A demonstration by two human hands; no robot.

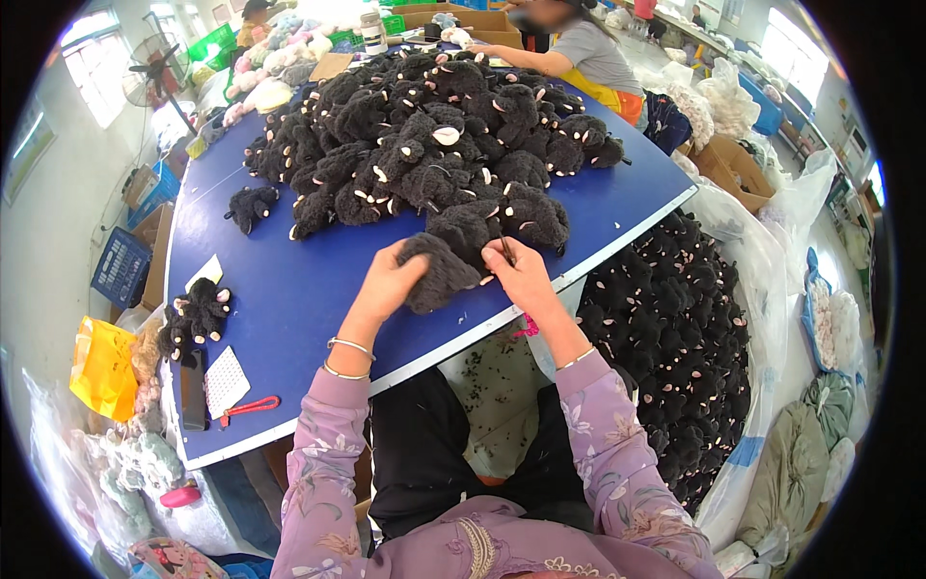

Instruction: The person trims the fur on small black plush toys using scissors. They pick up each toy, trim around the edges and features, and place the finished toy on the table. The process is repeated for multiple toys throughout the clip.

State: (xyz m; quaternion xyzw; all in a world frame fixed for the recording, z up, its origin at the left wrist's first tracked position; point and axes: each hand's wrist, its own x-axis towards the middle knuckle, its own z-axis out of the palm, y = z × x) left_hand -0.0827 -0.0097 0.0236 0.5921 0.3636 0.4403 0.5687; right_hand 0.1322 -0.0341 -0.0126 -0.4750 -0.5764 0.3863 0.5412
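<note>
A black plush toy with curly pile is gripped in my left hand, thumb on top, just above the near edge of the blue table. My right hand is closed beside it, fingertips pinching a thin dark thing that stands up from them; whether it is a tool or part of the toy I cannot tell. Right behind my hands rises a large pile of similar black plush toys, some showing pale pink or cream parts. One single plush toy lies apart, left of the pile.
At the table's left are more black plush toys, a dark oblong block, a white dotted sheet and a red-handled tool. A big clear bag of black toys stands right of me. Across the table, a co-worker sits.
</note>
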